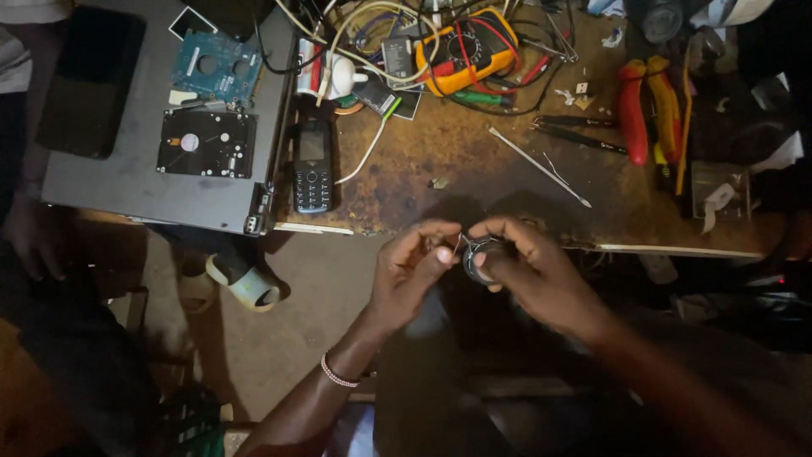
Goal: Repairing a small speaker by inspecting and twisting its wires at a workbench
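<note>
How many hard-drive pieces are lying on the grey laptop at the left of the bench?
2. A blue-green circuit board lies near the back edge of the grey laptop; a black hard drive sits just in front of it. Others could be hidden in the cable clutter.

right hand (pixel 529 267) hides most of small round part (pixel 475 258) | thin wire (pixel 458 243) too small to tell

Yellow multimeter (pixel 466 49), keypad phone (pixel 312 166), pliers (pixel 648 108)
</note>
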